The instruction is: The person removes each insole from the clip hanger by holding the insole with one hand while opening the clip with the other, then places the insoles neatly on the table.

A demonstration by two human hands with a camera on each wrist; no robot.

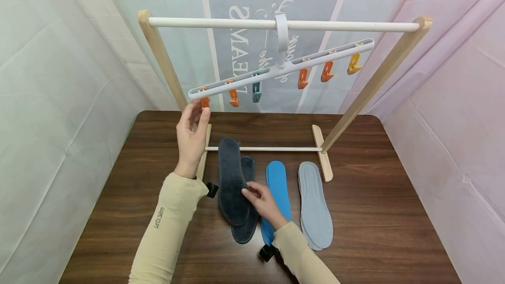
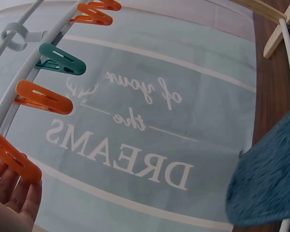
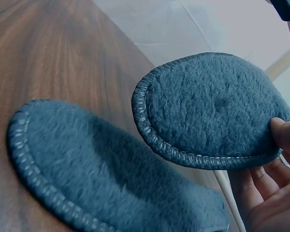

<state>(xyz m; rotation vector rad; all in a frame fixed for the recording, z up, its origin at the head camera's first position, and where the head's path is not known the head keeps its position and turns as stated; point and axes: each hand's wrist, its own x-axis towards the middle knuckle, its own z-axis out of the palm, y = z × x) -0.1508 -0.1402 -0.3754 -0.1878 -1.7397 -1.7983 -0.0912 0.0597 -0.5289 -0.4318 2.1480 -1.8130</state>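
Observation:
At the left end of a white clip hanger, my left hand holds an orange clothespin between thumb and fingers. My right hand pinches the edge of a dark fuzzy insole, thumb on top and fingers beneath. That insole is raised off the table and partly covers a second dark insole lying there. Stitching runs round the rims of both dark insoles in the right wrist view. Close beside the right hand lies a pair of blue insoles, partly hidden by that hand.
The hanger hooks over the top white bar of a wooden stand. Further clips hang along it, including a green clothespin and a yellow clothespin. Grey insoles lie at the right on the brown table.

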